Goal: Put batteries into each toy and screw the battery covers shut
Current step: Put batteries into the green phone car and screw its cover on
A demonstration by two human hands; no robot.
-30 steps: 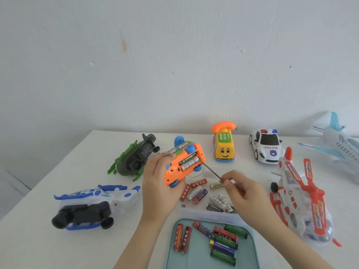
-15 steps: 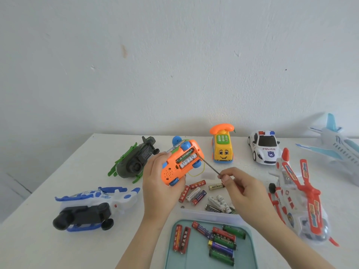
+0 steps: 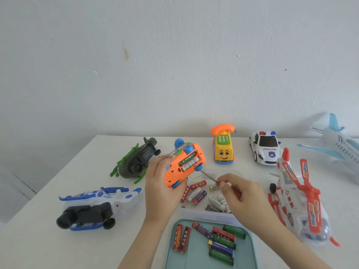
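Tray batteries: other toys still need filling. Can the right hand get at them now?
Probably not at once: the right hand pinches the screwdriver. Once that is set down, the tray batteries lie uncovered close to its wrist, with nothing in between.

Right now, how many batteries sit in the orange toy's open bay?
2, side by side in the orange toy: green-labelled battery farther, white battery nearer. Nothing seems hidden.
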